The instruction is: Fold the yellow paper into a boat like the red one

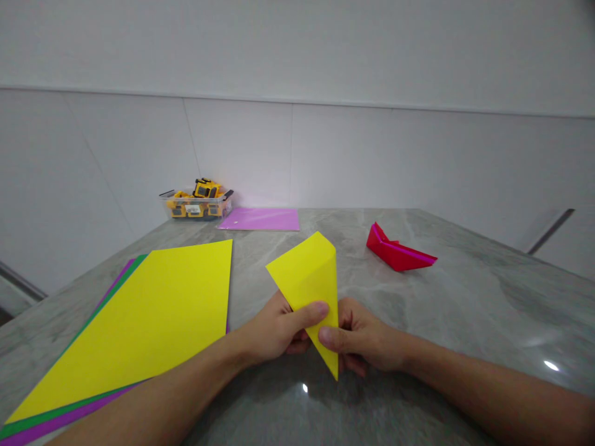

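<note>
well, left hand [284,327] and right hand [365,341] pinch yellow paper [312,277] — folded flat, pointed below.

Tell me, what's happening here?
A person's left hand and right hand both grip a piece of folded yellow paper over the gray tabletop, narrow tip lowest in view. A stack of sheets, yellow on top, lies to the left, and a red folded paper boat sits to the right. Farther back are a pink packet and a clear bin of yellow toy vehicles.

Folded yellow paper [309,275], broad end uppermost, narrow point down
</note>
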`<state>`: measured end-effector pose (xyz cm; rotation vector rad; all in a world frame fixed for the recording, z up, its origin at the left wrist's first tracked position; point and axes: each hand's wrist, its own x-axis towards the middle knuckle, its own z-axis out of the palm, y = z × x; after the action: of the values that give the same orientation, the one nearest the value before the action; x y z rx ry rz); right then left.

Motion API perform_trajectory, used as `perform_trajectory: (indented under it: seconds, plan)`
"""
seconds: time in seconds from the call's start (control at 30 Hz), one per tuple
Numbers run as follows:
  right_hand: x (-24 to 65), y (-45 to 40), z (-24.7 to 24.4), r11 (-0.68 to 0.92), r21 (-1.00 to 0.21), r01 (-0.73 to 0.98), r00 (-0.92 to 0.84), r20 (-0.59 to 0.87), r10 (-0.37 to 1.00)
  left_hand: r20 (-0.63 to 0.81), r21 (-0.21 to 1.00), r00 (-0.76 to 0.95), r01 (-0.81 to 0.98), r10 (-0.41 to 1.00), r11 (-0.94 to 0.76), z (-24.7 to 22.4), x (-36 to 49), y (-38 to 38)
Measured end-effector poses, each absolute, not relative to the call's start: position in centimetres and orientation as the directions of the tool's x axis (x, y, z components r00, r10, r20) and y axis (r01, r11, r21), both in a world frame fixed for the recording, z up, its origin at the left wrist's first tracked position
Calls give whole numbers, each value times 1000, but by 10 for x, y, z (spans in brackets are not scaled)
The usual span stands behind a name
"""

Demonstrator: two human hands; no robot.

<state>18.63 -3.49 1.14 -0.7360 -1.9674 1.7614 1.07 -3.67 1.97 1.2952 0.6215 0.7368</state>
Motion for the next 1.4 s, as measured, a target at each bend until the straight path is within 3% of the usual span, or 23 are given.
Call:
perform_trajectory:
  seconds: [0.17, 0.37, 0.6, 0.77, 1.2, 1.4]
  plan:
    - [183, -38, 15, -3, -998, 65, -778, -53, 625, -28, 991, 651, -83, 759, 107, 18, 9, -38]
    - [185, -35, 11, 63, -996, 67, -803, -16, 596, -53, 986, 725, -70, 686, 150, 20, 6, -36]
    - [185, -36, 8, -17, -999, 31, -825, -35, 564, -90, 991, 773, 4, 628, 137, 24, 3, -37]
    - [189, -33, 5, 8, -1000, 19, -787, -10, 616, -143, 990, 799, 109, 584, 94, 32, 3, -39]
    - [185, -32, 11, 5, -1000, -8, -805, 10, 593, -90, 989, 786, -4, 611, 150, 26, 9, -42]
    - [182, -28, 6, -2, -998, -68, -676, 45, 735, 27, 987, 717, -131, 697, 97, 12, 17, -36]
